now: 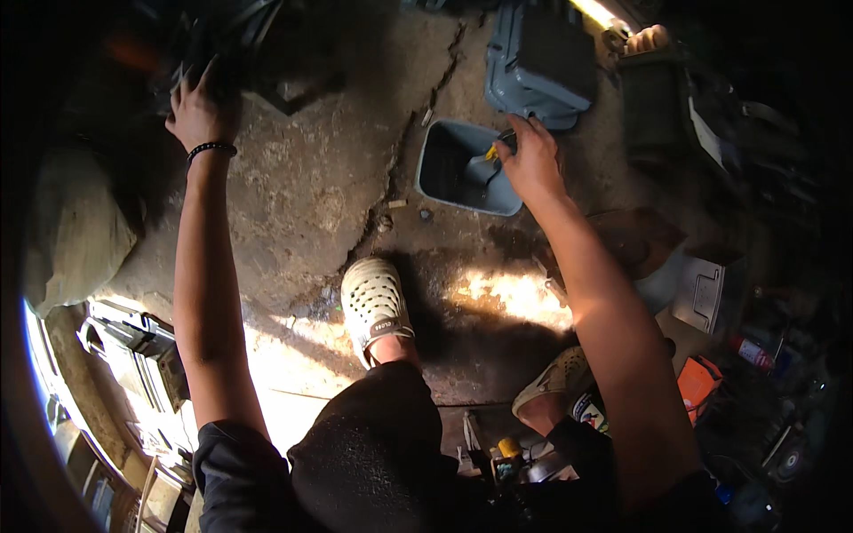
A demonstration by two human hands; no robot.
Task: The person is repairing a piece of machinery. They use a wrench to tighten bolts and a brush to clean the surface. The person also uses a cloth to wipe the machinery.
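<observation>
At the upper left, my left hand (204, 115) reaches to a dark, shadowed object (222, 53), its fingers stretched apart. Whether they touch it is lost in the dark. On the other side my right hand (533, 164) is closed in a pinch over the near right rim of a grey-blue plastic bin (444, 182). Between its fingertips shows a small yellow and dark thing (492, 153), too small to name. Something thin and dark hangs or lies below it inside the bin; the rest is hidden by my fingers.
Behind the bin stands a larger grey-blue plastic case (515, 71). The concrete floor (302, 195) has a long crack. A metal box with a wire handle (706, 298) and an orange box (699, 382) lie right. A pale sack (80, 226) sits left. My clog (373, 298) stands in the middle.
</observation>
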